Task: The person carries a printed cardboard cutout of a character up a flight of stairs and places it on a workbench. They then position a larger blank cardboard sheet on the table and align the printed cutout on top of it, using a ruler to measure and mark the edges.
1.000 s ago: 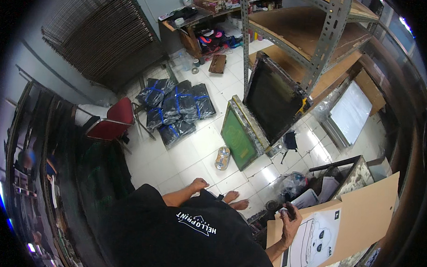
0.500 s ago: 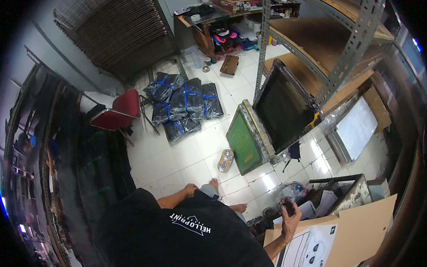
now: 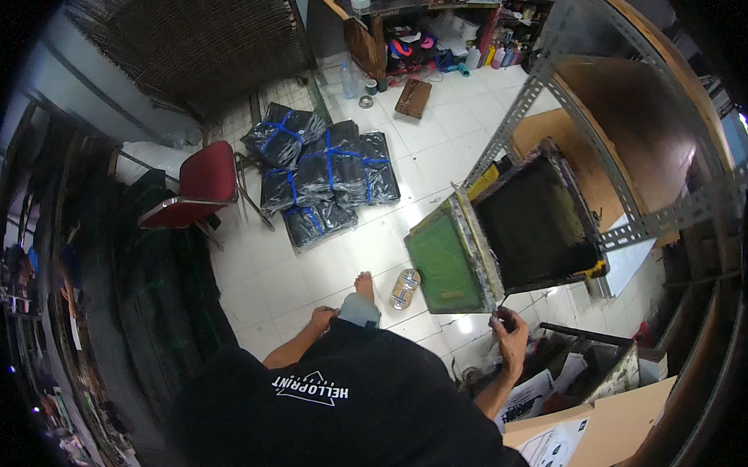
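My right hand (image 3: 512, 335) is raised beside the lower corner of a green printing screen (image 3: 447, 265), its thumb and fingers curled together. What they hold, if anything, is too small and dark to name. My left hand (image 3: 322, 319) hangs near my thigh at the shirt hem, fingers curled in; their inner side is hidden. The green screen leans in its worn frame against a larger dark printing screen (image 3: 539, 219), which rests by a metal shelf rack (image 3: 575, 125). An oval wooden board with metal fittings (image 3: 404, 289) lies on the floor left of the green screen.
Black plastic-wrapped bundles tied with blue straps (image 3: 331, 170) are piled on the tiled floor, with a red chair (image 3: 207, 174) to their left. An open cardboard box (image 3: 606, 427) stands at lower right. Dark stacked material (image 3: 166, 284) lines the left side. A cluttered desk (image 3: 360, 44) is at the back.
My right hand has moved from above the box's edge to beside the screens. The view has shifted, so the screens appear nearer. My left hand stays low by my thigh.
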Demonstrator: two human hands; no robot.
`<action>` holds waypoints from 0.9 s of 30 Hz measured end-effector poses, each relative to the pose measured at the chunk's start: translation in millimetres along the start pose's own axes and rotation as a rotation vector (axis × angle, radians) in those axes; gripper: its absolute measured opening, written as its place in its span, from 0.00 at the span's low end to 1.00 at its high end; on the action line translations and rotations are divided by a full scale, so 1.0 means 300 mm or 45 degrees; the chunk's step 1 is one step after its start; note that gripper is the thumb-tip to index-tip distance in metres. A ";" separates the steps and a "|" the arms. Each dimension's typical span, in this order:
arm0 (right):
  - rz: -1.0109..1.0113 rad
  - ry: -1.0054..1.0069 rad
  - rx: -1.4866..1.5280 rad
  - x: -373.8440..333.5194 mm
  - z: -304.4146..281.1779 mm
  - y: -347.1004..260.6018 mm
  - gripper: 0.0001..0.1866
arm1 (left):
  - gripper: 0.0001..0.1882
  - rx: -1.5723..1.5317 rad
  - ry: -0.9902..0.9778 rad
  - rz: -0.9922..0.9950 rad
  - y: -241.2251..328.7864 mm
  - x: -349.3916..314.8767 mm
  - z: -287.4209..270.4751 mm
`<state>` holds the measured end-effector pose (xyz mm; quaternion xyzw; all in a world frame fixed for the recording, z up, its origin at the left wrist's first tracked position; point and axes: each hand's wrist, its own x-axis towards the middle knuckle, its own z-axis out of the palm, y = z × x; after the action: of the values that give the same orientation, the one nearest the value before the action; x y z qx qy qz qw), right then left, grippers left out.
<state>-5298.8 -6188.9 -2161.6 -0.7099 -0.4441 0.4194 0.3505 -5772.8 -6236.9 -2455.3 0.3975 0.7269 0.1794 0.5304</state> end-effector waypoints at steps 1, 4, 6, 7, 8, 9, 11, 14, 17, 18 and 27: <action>0.009 -0.011 -0.052 0.067 0.073 -0.059 0.17 | 0.20 -0.091 -0.001 -0.108 0.095 0.037 -0.093; 0.061 -0.124 -0.133 0.244 0.316 -0.223 0.16 | 0.20 -0.546 0.086 -0.430 0.115 0.199 -0.365; -0.009 -0.159 -0.250 0.356 0.437 -0.280 0.16 | 0.20 -0.665 0.185 -0.485 0.145 0.290 -0.501; -0.046 -0.180 -0.308 0.408 0.487 -0.302 0.15 | 0.19 -0.675 0.186 -0.516 0.150 0.341 -0.572; -0.049 -0.210 -0.325 0.468 0.551 -0.351 0.15 | 0.19 -0.722 0.226 -0.515 0.157 0.390 -0.648; -0.052 -0.239 -0.343 0.524 0.611 -0.402 0.15 | 0.19 -0.770 0.264 -0.514 0.164 0.433 -0.713; -0.039 -0.259 -0.336 0.609 0.690 -0.443 0.15 | 0.18 -0.793 0.316 -0.554 0.178 0.505 -0.792; -0.061 -0.291 -0.384 0.745 0.783 -0.591 0.15 | 0.17 -0.937 0.196 -0.557 0.097 0.574 -0.805; -0.117 -0.305 -0.428 0.898 0.845 -0.701 0.15 | 0.19 0.468 0.235 0.383 0.074 0.577 -0.752; -0.094 -0.282 -0.356 0.923 0.855 -0.706 0.15 | 0.14 0.775 0.092 0.429 -0.112 0.679 -0.737; -0.076 -0.307 -0.258 1.719 0.959 -0.810 0.15 | 0.10 0.136 -0.108 -0.382 0.439 1.236 -0.816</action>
<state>-5510.6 -5588.7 -2212.3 -0.6727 -0.5439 0.4441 0.2335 -5990.4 -5831.2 -2507.2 0.3195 0.7636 0.0424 0.5596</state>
